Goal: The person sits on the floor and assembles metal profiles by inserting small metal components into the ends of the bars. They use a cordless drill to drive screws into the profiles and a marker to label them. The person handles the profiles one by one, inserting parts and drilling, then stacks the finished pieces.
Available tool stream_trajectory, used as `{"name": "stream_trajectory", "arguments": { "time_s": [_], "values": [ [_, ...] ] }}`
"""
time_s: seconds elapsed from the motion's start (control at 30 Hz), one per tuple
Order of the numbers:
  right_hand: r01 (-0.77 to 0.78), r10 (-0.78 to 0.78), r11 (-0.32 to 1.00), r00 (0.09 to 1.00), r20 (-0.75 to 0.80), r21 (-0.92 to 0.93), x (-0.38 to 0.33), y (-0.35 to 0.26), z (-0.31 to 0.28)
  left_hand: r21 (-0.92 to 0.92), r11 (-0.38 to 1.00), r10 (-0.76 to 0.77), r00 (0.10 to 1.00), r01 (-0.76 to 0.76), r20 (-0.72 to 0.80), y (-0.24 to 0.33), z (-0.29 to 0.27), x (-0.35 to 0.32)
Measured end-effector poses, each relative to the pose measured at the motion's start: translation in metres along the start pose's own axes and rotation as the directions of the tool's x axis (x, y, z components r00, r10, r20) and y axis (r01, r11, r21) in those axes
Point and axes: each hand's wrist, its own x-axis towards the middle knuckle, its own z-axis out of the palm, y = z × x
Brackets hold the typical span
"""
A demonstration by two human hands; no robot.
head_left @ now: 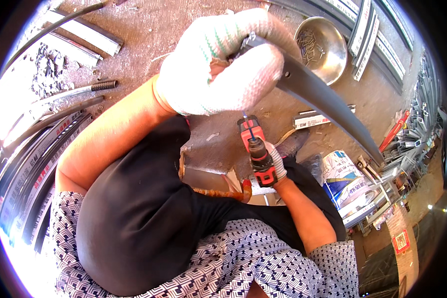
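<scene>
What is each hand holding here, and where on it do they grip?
The left hand, in a white knit glove, grips a long dark curved metal strip near its upper end. The right hand, also gloved, holds a red-and-black cordless drill by its handle, bit pointing up.

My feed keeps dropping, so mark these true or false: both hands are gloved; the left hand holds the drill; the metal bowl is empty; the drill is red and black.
1. Both hands are gloved: true; the left hand and right hand wear white knit gloves.
2. The left hand holds the drill: false; it grips a curved grey metal strip, and the right hand holds the cordless drill.
3. The metal bowl is empty: false; the bowl holds small screws.
4. The drill is red and black: true.
</scene>
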Motion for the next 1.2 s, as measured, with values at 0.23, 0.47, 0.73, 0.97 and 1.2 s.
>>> {"name": "stream_trajectory", "arguments": {
  "time_s": [0.23, 0.47, 0.73, 0.97, 1.2],
  "values": [
    [-0.165, 0.161, 0.952, 0.986, 0.036, 0.258, -0.018, -0.001, 0.012, -0.016, 0.997, -0.069, 0.997, 0.070, 0.043, 0.001, 0.000, 0.002],
    [0.395, -0.517, 0.250, 0.826, 0.223, -0.884, -0.139, -0.026, 0.032, -0.011, 0.997, -0.071, 0.995, 0.072, 0.064, 0.001, -0.005, 0.000],
    [0.323, -0.530, -0.240, 0.747, 0.402, -0.915, -0.236, -0.077, 0.106, 0.018, 0.999, 0.040, 0.998, -0.041, 0.058, -0.007, -0.004, 0.002],
    [-0.245, -0.395, -0.327, 0.913, -0.104, -0.912, -0.297, -0.120, 0.166, 0.054, 0.997, 0.050, 0.998, -0.051, 0.028, -0.006, -0.001, 0.001],
    [-0.129, -0.400, -0.722, 0.879, 0.259, -0.680, -0.277, -0.163, 0.219, 0.051, 0.998, 0.036, 0.999, -0.038, 0.028, -0.008, -0.002, -0.001]
  ]
}}
